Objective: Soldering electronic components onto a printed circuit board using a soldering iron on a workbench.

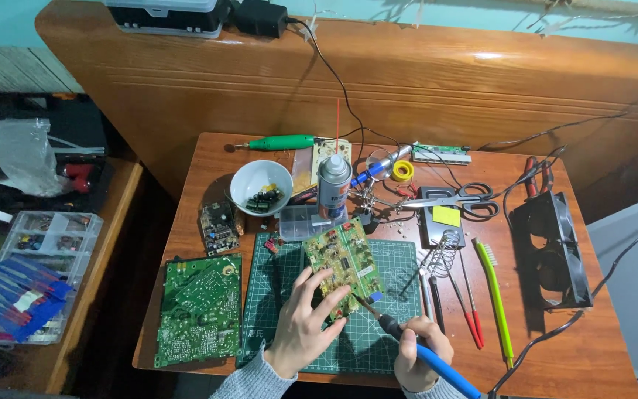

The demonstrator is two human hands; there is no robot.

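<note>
- The small green circuit board (343,264) lies tilted on the green cutting mat (389,258), just ahead of both hands.
- The left hand (303,325) has its fingers spread and pressed on the board's near edge — steadying it flat, not wrapped round it.
- The right hand (416,356) is closed round the blue handle of a soldering iron (396,332); the iron's tip meets the board's near right corner.
- Left of the left hand, a larger green circuit board (199,309) lies half off the mat, with a small dark board (218,225) beyond it.
- Ahead of the board stand a spray can (333,186), a white bowl (261,188) of small parts and a clear parts box (300,220) — all crowded against the mat's far edge.
- Right of the right hand lie a coiled iron stand (448,247), red-handled tools (470,314) and a yellow-green brush (496,295).
- Farther right sit scissors (455,198) and a black double fan (555,251).
</note>
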